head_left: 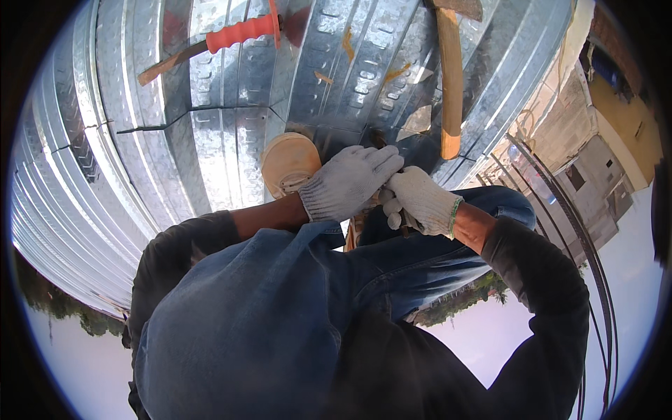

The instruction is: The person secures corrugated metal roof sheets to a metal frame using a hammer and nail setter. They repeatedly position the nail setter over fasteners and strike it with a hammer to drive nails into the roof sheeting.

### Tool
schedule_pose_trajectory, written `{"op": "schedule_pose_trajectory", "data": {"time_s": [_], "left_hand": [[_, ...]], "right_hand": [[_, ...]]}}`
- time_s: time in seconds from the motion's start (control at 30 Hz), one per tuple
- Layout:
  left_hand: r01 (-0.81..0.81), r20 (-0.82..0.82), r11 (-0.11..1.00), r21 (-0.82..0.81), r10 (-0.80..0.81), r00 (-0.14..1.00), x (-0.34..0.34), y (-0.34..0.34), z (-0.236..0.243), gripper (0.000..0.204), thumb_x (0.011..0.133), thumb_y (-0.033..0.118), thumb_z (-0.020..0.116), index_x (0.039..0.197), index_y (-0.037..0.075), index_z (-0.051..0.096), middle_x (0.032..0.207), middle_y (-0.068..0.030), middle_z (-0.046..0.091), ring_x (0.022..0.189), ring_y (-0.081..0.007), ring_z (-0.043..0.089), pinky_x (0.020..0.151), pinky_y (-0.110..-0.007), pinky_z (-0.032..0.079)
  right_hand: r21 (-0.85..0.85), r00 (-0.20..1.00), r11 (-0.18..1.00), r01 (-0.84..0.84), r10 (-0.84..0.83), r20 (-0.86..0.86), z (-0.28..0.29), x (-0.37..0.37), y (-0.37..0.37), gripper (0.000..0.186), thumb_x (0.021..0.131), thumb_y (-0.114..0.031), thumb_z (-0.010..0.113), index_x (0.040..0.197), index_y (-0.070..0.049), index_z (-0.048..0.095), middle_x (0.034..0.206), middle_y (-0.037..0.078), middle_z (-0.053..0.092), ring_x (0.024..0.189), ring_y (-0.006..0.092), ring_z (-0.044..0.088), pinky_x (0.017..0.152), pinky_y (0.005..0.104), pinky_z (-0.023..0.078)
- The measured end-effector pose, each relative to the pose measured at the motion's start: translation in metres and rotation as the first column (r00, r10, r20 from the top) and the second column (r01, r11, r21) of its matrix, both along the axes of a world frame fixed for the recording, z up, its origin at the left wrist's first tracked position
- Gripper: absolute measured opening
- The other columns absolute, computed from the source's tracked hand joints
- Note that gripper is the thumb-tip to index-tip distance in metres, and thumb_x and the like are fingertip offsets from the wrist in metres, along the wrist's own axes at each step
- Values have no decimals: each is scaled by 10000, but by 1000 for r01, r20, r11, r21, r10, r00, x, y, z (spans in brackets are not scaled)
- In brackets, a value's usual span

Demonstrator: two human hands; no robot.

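Observation:
My left hand (pixel 350 183), in a white knit glove, reaches across the middle with its fingers pressed together against my right hand. The right hand (pixel 423 203), gloved alike, has its fingers curled in. Both hands meet above the ribbed metal sheet (pixel 231 150), beside my tan shoe (pixel 289 161). Whatever lies between the fingers is hidden by the gloves. Beyond the hands, a hammer (pixel 450 91) with a wooden handle rests on the sheet. Farther left lies a chisel (pixel 241 33) with a red grip and guard. Neither tool is touched.
A dark jagged line (pixel 203 108) runs across the sheet's ribs. Yellowish scraps (pixel 348 43) lie near the hammer. At the right, past the sheet's edge, dark bent rods (pixel 560 189) stand out, with a building (pixel 595 178) beyond them.

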State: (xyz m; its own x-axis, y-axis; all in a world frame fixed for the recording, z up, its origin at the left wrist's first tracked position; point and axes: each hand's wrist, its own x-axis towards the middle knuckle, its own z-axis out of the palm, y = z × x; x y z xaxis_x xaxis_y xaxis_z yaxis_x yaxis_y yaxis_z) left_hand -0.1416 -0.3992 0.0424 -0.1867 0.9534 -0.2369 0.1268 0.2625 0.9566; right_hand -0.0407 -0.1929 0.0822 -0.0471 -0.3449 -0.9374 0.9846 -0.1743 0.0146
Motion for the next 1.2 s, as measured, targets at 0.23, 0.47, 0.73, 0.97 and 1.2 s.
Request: {"op": "schedule_pose_trajectory", "data": {"time_s": [0.23, 0.47, 0.73, 0.97, 1.2], "left_hand": [[144, -156, 990, 12, -140, 978, -1, -6, -6, 481, 949, 121, 687, 1420, 62, 613, 1461, -138, 613, 1315, -299, 651, 1129, -450, 490], [361, -362, 931, 53, -319, 876, 5, -10, -11, 371, 925, 130, 702, 1291, 83, 662, 1269, -68, 628, 1177, -223, 659, 1036, -390, 509], [297, -357, 954, 32, -266, 895, 18, 1, -8, 490, 950, 120, 705, 1431, 73, 627, 1470, -105, 611, 1257, -246, 663, 1084, -396, 502], [214, -385, 976, 30, -187, 904, 16, 1, -11, 397, 942, 133, 710, 1332, 69, 685, 1362, -106, 679, 1236, -267, 686, 1091, -420, 515], [511, -438, 858, -48, -478, 761, 31, -4, -21, 133, 943, 190, 738, 1057, 124, 758, 1040, -38, 726, 1030, -210, 727, 898, -371, 534]], "right_hand": [[417, 813, 822, -387, 518, -266, -8, 57, -67, 339, 1142, -245, 520, 1294, 42, 616, 1044, 154, 721, 907, 270, 741, 730, 421, 575], [689, 972, 722, -67, 203, -118, -13, 67, -118, 278, 1051, -159, 653, 1227, 56, 651, 1127, 246, 702, 1220, 457, 672, 1033, 521, 528], [638, 784, 645, -421, 613, -102, 18, 46, -46, 353, 1074, -235, 631, 1259, 66, 635, 1120, 319, 748, 1139, 524, 721, 943, 555, 571], [668, 43, 80, -740, 997, -71, 32, -32, 32, 220, 995, -173, 675, 1113, 11, 698, 1006, 253, 793, 957, 426, 805, 781, 531, 644], [808, 312, 290, -512, 940, -140, 2, 42, 36, 217, 1020, -147, 677, 1190, -29, 609, 958, 235, 783, 909, 448, 791, 742, 548, 625]]}}
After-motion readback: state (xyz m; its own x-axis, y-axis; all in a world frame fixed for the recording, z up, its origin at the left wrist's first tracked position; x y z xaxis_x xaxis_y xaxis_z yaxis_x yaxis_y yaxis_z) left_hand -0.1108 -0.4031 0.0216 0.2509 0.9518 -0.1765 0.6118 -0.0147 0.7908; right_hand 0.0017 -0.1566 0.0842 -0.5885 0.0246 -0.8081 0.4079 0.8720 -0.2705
